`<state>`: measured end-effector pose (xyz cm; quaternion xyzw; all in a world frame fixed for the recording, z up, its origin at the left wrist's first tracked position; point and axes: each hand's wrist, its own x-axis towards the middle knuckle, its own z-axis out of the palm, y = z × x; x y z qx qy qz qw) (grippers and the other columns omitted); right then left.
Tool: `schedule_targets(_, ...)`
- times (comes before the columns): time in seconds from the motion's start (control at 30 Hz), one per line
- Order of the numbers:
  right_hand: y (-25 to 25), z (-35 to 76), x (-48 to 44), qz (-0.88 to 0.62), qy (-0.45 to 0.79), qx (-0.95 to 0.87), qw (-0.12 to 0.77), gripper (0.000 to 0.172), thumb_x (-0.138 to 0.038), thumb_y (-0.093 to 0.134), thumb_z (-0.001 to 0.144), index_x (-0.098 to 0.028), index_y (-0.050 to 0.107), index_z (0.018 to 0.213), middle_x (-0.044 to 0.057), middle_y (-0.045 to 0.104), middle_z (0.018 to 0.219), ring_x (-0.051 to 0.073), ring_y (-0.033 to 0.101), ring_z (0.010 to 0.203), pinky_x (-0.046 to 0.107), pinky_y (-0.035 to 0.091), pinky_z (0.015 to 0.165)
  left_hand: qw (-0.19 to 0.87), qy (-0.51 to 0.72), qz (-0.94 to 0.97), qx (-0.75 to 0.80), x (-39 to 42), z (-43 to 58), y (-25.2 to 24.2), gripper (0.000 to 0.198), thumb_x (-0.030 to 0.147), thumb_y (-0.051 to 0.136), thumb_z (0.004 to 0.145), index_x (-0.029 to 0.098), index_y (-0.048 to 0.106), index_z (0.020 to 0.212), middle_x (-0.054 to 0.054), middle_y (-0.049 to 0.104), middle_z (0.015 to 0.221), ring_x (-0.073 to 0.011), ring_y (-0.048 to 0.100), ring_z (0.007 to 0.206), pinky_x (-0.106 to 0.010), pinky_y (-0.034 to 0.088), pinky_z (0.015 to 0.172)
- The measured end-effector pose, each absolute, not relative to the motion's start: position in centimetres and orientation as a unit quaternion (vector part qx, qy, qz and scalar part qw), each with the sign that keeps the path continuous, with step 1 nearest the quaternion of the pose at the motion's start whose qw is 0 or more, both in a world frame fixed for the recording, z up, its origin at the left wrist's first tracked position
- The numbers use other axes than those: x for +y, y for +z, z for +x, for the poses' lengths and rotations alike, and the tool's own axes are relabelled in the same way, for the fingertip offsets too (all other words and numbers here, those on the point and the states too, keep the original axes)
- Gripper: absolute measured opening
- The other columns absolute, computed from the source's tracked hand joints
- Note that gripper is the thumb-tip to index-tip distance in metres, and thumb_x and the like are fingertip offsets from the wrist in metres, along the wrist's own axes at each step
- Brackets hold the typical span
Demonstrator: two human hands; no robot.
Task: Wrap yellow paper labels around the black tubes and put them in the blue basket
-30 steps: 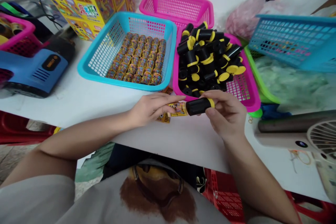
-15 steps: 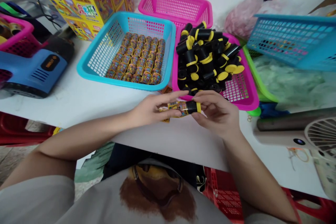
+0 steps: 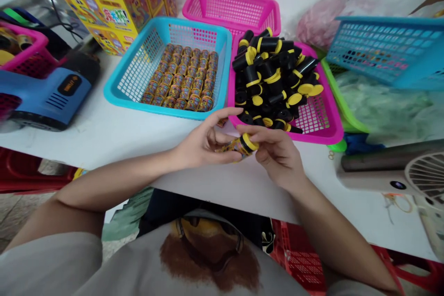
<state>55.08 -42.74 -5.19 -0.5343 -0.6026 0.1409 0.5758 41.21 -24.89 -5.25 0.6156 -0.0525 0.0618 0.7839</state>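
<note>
A small black canister with a yellow cap [image 3: 239, 147] lies across my two hands, wrapped in a colourful printed sleeve. My left hand [image 3: 203, 145] pinches its sleeved body between thumb and fingers. At the capped end, the curled fingers and thumb of my right hand [image 3: 277, 152] press around the yellow lid. Just beyond the hands stands a pink basket [image 3: 335, 134] heaped with bare black canisters [image 3: 270, 71] with yellow lids. Left of it, a blue basket [image 3: 138, 106] holds rows of sleeved canisters [image 3: 180, 78] standing close together.
A blue heat gun [image 3: 58, 97] lies at the left, near yellow printed boxes [image 3: 114, 9]. Another pink basket [image 3: 232, 7] is at the back. On the right are a tilted blue basket [image 3: 385, 51], a green basket [image 3: 347, 115] with plastic bags, and a fan [image 3: 426, 175].
The sleeve now covers nearly the whole black body up to the yellow cap. The canister has tilted, cap end nearer the basket, and my right hand has moved slightly left.
</note>
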Motion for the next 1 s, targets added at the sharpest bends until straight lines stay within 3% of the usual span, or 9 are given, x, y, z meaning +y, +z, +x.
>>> schedule_targets(0.07,-5.2,54.8,-42.7,-0.578,0.046,-0.615,0.534,0.033,-0.046,0.056,0.106,-0.033,0.059,0.137,0.012,0.063,0.148,0.028,0.063,0.138,0.052,0.061,0.104,0.790,0.076,0.608,-0.029,-24.7,41.4,-5.2,0.091,0.029,0.087,0.085,0.025,0.032,0.156,-0.004,0.083,0.091,-0.0166,0.080,0.074,-0.023,0.062,0.067)
schedule_targets(0.13,-5.3,54.5,-42.6,-0.608,-0.073,-0.628,0.480,0.051,-0.053,0.068,0.098,-0.033,0.056,0.144,0.013,0.064,0.142,0.032,0.065,0.131,0.055,0.060,0.105,0.798,0.082,0.596,-0.013,-24.5,41.6,-5.2,0.093,0.030,0.091,0.081,0.025,0.033,0.154,-0.005,0.084,0.096,-0.0176,0.081,0.079,-0.024,0.064,0.070)
schedule_targets(0.2,-5.5,54.0,-42.4,-0.623,-0.166,-0.631,0.431,0.070,-0.046,0.081,0.089,-0.029,0.051,0.150,0.013,0.067,0.130,0.032,0.068,0.121,0.053,0.061,0.102,0.807,0.087,0.584,-0.009,-24.4,41.6,-5.2,0.096,0.029,0.092,0.080,0.025,0.031,0.154,-0.006,0.085,0.098,-0.0185,0.082,0.083,-0.024,0.066,0.072)
schedule_targets(0.27,-5.7,53.4,-42.1,-0.639,-0.212,-0.616,0.409,0.077,-0.037,0.084,0.085,-0.026,0.049,0.152,0.013,0.068,0.125,0.031,0.069,0.116,0.050,0.063,0.098,0.812,0.089,0.577,-0.002,-24.5,41.6,-5.3,0.099,0.032,0.093,0.080,0.025,0.029,0.156,-0.006,0.085,0.097,-0.0196,0.082,0.083,-0.023,0.065,0.070)
schedule_targets(0.5,-6.0,51.8,-41.4,-0.667,-0.230,-0.564,0.431,0.070,-0.027,0.078,0.084,-0.027,0.052,0.149,0.012,0.067,0.123,0.032,0.068,0.115,0.051,0.064,0.097,0.837,0.111,0.533,0.052,-25.7,41.5,-5.8,0.097,0.036,0.095,0.076,0.027,0.035,0.151,-0.003,0.084,0.094,-0.0237,0.084,0.081,-0.026,0.066,0.066)
schedule_targets(0.7,-5.9,52.1,-41.0,-0.642,-0.260,-0.586,0.420,0.070,-0.026,0.079,0.087,-0.026,0.051,0.151,0.011,0.069,0.121,0.030,0.069,0.112,0.049,0.062,0.096,0.849,0.151,0.502,0.066,-26.6,41.4,-6.1,0.093,0.032,0.096,0.075,0.028,0.032,0.142,0.005,0.081,0.079,-0.0208,0.083,0.075,-0.026,0.066,0.068)
schedule_targets(0.83,-5.8,52.3,-41.4,-0.649,-0.252,-0.583,0.419,0.066,-0.032,0.080,0.085,-0.029,0.052,0.145,0.009,0.070,0.119,0.031,0.069,0.109,0.052,0.060,0.095,0.852,0.096,0.514,0.014,-26.8,41.6,-6.0,0.086,0.036,0.090,0.082,0.030,0.025,0.138,0.005,0.078,0.084,-0.0176,0.081,0.076,-0.026,0.064,0.069)
schedule_targets(1.0,-6.1,51.6,-41.4,-0.598,-0.143,-0.616,0.492,0.067,-0.022,0.078,0.082,-0.030,0.049,0.141,0.010,0.069,0.124,0.029,0.071,0.114,0.048,0.065,0.092,0.834,0.014,0.549,-0.053,-26.8,41.9,-5.9,0.075,0.041,0.088,0.082,0.030,0.027,0.123,0.006,0.068,0.094,-0.0123,0.075,0.076,-0.027,0.062,0.072)
